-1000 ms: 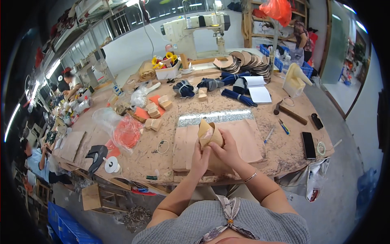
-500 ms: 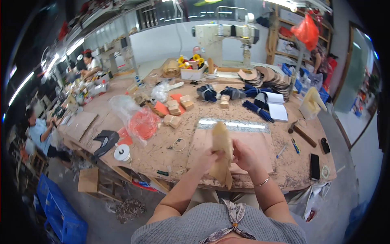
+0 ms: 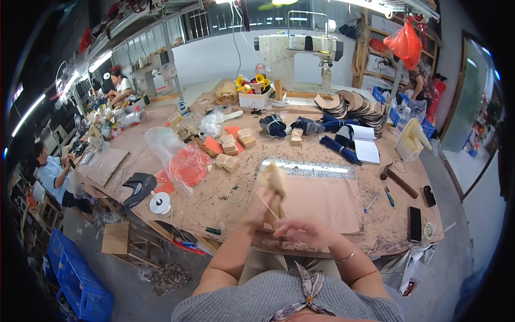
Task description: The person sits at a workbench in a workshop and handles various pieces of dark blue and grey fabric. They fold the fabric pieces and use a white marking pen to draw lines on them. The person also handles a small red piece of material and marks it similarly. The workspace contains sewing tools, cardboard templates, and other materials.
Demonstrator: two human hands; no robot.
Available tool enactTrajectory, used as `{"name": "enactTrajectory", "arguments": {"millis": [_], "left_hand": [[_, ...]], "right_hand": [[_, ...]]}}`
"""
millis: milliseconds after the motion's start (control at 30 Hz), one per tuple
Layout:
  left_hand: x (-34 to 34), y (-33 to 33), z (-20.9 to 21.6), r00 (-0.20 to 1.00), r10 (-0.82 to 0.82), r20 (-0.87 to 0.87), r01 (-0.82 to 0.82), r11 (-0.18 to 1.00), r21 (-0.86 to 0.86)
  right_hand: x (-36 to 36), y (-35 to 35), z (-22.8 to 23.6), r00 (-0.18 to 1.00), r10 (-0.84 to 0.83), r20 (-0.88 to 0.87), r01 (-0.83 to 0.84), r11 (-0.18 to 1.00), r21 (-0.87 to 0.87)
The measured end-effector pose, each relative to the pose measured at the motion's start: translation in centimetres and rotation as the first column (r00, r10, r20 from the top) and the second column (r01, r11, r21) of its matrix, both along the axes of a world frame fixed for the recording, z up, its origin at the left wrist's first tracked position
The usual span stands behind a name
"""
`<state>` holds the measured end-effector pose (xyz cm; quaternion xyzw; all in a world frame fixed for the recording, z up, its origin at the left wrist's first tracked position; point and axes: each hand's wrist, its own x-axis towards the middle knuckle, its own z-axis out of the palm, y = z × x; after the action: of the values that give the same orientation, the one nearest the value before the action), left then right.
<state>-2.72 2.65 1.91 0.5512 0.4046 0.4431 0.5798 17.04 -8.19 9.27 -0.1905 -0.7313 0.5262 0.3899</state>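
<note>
My left hand [image 3: 256, 208] grips a tan bundle of thin, leather-like pieces [image 3: 274, 182], held upright above the near edge of the bench and blurred by motion. A thin pale band [image 3: 266, 206] runs taut across the bundle toward my right hand [image 3: 308, 232]. The fingertips of that hand are closed on the band, slightly smeared. Beneath both hands lies a flat pinkish-tan board [image 3: 327, 201], with a clear, shiny strip [image 3: 311, 167] along its far side.
On the bench [image 3: 241, 166] lie small tan bundles [image 3: 227, 162], a red plastic bag [image 3: 189, 163], dark blue bundles [image 3: 340, 149], an open notebook [image 3: 366, 144], a hammer [image 3: 402, 181] and a phone [image 3: 414, 224]. A sewing machine [image 3: 295, 51] stands behind. Other people sit at the left.
The bundle has tilted and shifted left with my left hand. My right hand has moved down and nearer to me, drawing the band out from the bundle.
</note>
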Motion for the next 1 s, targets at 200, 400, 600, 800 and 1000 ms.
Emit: {"name": "enactTrajectory", "arguments": {"millis": [200, 400, 600, 800, 1000], "left_hand": [[1.1, -2.4, 0.0, 0.904, 0.147, 0.401, -0.211, 0.970, 0.119], [0.4, -3.0, 1.8, 0.966, -0.077, 0.245, 0.053, 0.993, 0.104], [-0.9, -3.5, 2.6, 0.791, -0.182, -0.584, 0.375, 0.899, 0.227], [-1.7, -4.1, 3.5, 0.868, -0.062, -0.493, 0.172, 0.968, 0.181], [-6.6, -5.6, 1.2, 0.736, -0.400, -0.546, 0.557, 0.816, 0.152]], "right_hand": [[0.8, 5.1, -4.7, 0.583, -0.516, -0.628, 0.104, 0.814, -0.572], [-0.6, 6.0, -6.7, 0.817, -0.457, -0.352, 0.062, 0.676, -0.734], [0.5, 7.6, -3.0, 0.955, -0.268, -0.130, 0.187, 0.878, -0.442], [-3.3, 5.7, 0.5, 0.816, -0.536, 0.215, 0.484, 0.838, 0.252], [-5.0, 5.1, -3.3, 0.859, -0.469, 0.207, 0.484, 0.875, -0.028]]}}
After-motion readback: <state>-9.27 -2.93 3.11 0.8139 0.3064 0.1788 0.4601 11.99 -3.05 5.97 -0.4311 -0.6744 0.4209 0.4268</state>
